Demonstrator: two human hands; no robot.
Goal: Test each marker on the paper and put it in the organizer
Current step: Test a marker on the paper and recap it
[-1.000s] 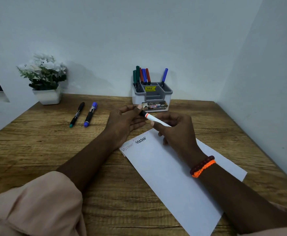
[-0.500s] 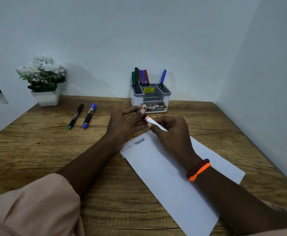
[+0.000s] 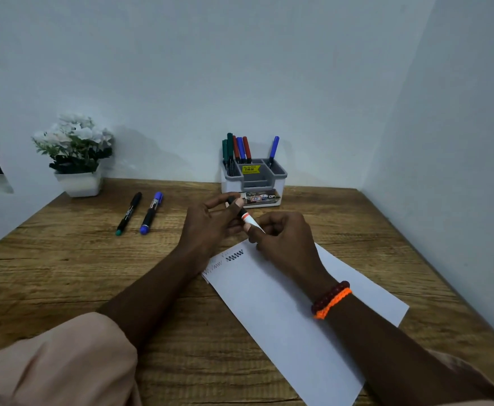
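Holding the marker (image 3: 247, 218) above the paper (image 3: 283, 312), right hand (image 3: 283, 241) closed around its white barrel, left hand (image 3: 210, 227) pinching the black cap: pull straight along the axis, barrel steady. Organizer (image 3: 254, 180) stands beyond.

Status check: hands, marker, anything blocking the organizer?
Left hand on black cap end, right hand gripping white marker above paper. Two markers lie untested. Organizer unobstructed.

Head camera – looking forward-down over the desk (image 3: 64, 273).
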